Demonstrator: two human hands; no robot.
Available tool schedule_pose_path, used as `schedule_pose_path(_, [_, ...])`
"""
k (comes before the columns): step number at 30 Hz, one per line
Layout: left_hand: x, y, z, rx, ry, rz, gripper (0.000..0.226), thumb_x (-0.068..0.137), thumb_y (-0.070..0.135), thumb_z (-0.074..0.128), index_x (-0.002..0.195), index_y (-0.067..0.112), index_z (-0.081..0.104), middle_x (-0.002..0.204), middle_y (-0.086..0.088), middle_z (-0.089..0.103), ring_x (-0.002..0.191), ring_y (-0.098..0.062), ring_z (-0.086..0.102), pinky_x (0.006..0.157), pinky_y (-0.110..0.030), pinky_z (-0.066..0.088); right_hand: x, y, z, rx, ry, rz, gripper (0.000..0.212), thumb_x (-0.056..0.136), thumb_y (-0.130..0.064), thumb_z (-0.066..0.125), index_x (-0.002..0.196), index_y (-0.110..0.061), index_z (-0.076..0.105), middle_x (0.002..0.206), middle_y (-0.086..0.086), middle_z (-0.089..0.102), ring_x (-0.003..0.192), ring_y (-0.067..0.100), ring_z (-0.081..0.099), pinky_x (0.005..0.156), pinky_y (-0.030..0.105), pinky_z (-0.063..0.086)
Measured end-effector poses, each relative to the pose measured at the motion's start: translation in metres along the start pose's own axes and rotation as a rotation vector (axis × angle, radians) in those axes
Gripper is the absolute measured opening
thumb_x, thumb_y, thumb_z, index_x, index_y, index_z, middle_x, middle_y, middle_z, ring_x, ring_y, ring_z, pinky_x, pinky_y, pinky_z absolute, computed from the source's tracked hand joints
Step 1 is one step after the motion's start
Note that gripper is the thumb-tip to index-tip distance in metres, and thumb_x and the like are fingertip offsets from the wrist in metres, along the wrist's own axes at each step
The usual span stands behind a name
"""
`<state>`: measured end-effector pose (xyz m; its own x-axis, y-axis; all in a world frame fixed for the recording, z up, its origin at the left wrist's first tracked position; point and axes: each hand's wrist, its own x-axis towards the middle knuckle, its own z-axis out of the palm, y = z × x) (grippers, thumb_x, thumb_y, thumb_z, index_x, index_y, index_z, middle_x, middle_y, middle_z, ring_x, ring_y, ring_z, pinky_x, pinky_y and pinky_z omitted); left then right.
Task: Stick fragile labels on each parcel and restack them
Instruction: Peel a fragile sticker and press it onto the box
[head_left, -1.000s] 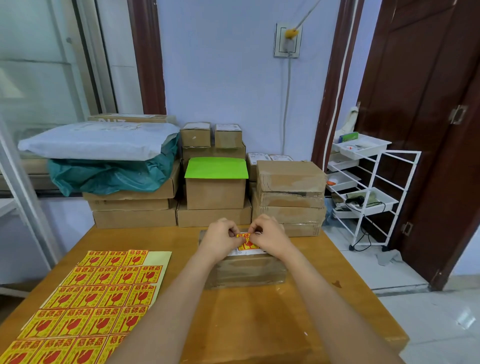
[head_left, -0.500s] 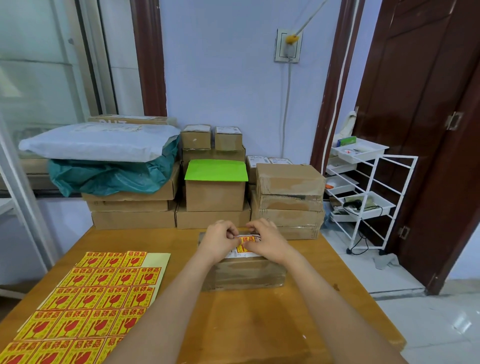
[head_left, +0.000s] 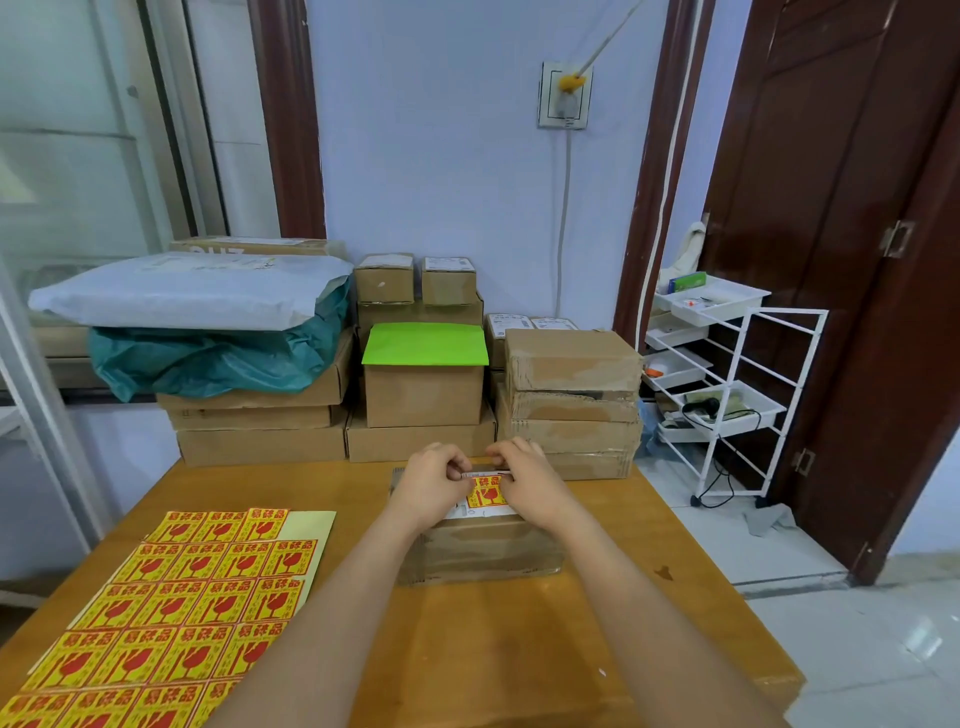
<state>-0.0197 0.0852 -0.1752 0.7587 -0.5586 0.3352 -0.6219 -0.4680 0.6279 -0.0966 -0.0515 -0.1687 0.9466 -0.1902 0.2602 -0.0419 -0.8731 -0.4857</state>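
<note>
Yellow and red fragile stickers covered the sheet of labels (head_left: 171, 618) lying flat on the left part of the wooden table (head_left: 519, 649), with bare backing paper showing at its top right corner where some had been peeled off. Just right of that sheet, both forearms reached forward to the parcel (head_left: 480, 551), a taped brown box standing on the table in front of the stacked cartons (head_left: 571, 395) against the wall. The left hand (head_left: 431, 480) had its fingers curled inward, and its fingertips appeared to pinch the left edge of the fragile label (head_left: 485, 493), which lay on the white shipping slip (head_left: 480, 512) on the parcel's top. The right hand (head_left: 524, 480) was likewise curled, pinching or pressing the label's right edge; how much of the sticker was already stuck down could not be told. The likeliest trouble was a crooked or creased label: if one side touched before the other was lined up, the adhesive would probably grab and trap a wrinkle or bubble. The sticker also sat over the shipping slip, so it might cover the address or barcode. Pulling it back up to correct it could tear the thin paper beneath. Further right, the white wire rack (head_left: 727, 395) stood well apart on the floor and seemed no hazard.
</note>
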Motion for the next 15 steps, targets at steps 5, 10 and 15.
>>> schedule_pose_path(5, [0.0006, -0.0008, -0.0003, -0.013, 0.009, 0.003, 0.012, 0.084, 0.005, 0.066, 0.093, 0.012, 0.064, 0.096, 0.0, 0.055, 0.082, -0.01, 0.054, 0.066, -0.009, 0.041, 0.0012, 0.0036, 0.0006, 0.026, 0.016, 0.003, 0.047, 0.089, 0.0, 0.045, 0.135, -0.012, 0.047, 0.127, 0.003, 0.049, 0.122, 0.017, 0.038, 0.105, 0.028, 0.034])
schedule_pose_path(10, [-0.0015, 0.0017, -0.0014, -0.004, 0.013, 0.015, 0.013, 0.083, 0.005, 0.065, 0.094, 0.011, 0.065, 0.096, -0.001, 0.055, 0.081, -0.01, 0.053, 0.069, -0.013, 0.041, 0.0022, 0.0041, 0.0027, -0.005, 0.008, 0.0, 0.046, 0.092, -0.02, 0.055, 0.136, -0.014, 0.045, 0.127, 0.003, 0.049, 0.122, 0.017, 0.037, 0.101, 0.029, 0.035])
schedule_pose_path(15, [-0.0023, 0.0011, -0.0053, -0.039, -0.067, 0.052, 0.02, 0.083, 0.008, 0.067, 0.103, 0.011, 0.064, 0.103, 0.0, 0.053, 0.093, -0.011, 0.052, 0.077, -0.014, 0.042, 0.0012, 0.0023, -0.003, 0.039, -0.098, 0.004, 0.053, 0.091, -0.032, 0.059, 0.138, -0.013, 0.043, 0.125, 0.002, 0.043, 0.122, 0.016, 0.032, 0.102, 0.03, 0.033])
